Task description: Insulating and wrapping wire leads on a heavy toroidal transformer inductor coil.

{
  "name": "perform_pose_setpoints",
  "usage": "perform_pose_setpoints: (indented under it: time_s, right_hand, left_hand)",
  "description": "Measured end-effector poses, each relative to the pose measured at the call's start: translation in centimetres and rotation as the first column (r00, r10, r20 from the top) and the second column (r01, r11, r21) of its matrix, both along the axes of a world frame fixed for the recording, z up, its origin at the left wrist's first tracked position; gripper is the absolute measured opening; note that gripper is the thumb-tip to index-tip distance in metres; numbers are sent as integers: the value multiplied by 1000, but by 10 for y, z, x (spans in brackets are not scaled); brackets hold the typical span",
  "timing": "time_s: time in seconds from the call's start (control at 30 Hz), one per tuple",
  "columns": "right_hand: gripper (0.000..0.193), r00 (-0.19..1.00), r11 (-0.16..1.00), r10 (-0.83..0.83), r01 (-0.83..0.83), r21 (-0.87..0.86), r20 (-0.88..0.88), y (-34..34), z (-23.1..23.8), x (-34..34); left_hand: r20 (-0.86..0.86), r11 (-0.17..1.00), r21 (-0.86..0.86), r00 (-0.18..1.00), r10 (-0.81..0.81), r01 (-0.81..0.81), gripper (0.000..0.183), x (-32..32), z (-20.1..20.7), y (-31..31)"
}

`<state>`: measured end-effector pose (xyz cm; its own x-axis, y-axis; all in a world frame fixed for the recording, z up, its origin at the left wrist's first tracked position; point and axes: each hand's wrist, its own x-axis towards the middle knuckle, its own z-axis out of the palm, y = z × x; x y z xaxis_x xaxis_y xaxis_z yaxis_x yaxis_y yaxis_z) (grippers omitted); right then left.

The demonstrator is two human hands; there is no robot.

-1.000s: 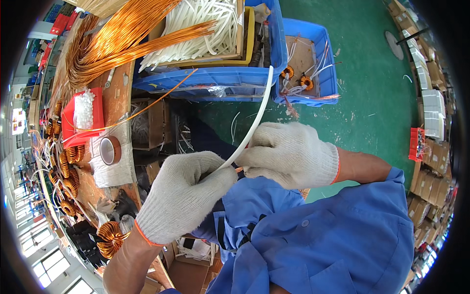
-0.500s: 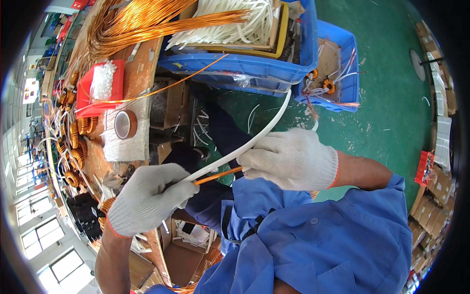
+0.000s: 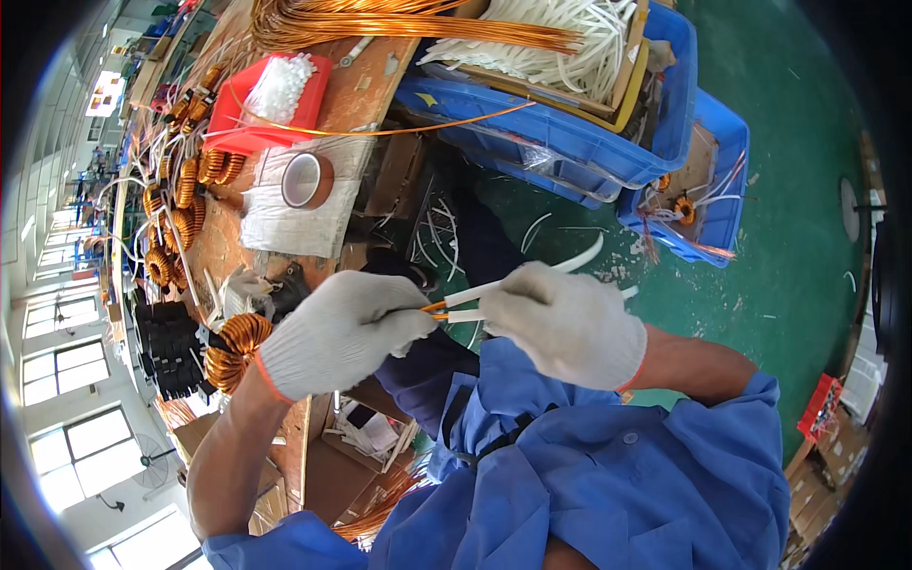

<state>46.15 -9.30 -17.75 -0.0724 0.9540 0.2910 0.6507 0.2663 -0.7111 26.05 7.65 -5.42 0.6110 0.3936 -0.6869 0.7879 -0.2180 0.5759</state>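
Both hands wear white knit gloves and meet in front of my body. My left hand (image 3: 351,332) pinches two orange copper wire ends (image 3: 436,307), which show briefly between the hands. Closed around two white tubular sleeves (image 3: 465,296), my right hand (image 3: 570,323) sits just to the right. The sleeves surround the wires where they leave the left fingers. One sleeve's curved end sticks out beyond the right hand, and a shorter white end shows beside it. How far the wires run inside is hidden.
On the bench (image 3: 380,81) at left are a red bin (image 3: 318,90) of white pieces, a tape roll (image 3: 307,180), wound copper coils (image 3: 182,228) and a copper wire bundle (image 3: 418,27). Blue crates (image 3: 532,128) hold white sleeves at the back. Sleeve scraps lie on the green floor (image 3: 760,266).
The long white sleeve has slid left along the copper wire, and a second sleeved wire now shows beneath it. My hands have come closer together, and the view has shifted.
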Motion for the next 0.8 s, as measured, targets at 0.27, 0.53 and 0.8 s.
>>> perform_pose_setpoints:
  time_s: [0.27,0.53,0.8]
  right_hand:
    - [20,928,896,123,-256,-364,-352,14,7,-6]
    - [20,886,727,83,-366,-580,-456,-21,13,-17]
    - [17,916,936,80,-205,-287,-392,5,8,-102]
  left_hand:
    - [-14,755,538,900,-437,375,23,-47,-13,-28]
    - [-143,701,681,901,410,-211,58,-173,60,40]
    - [-148,770,512,844,515,-380,60,-190,37,51]
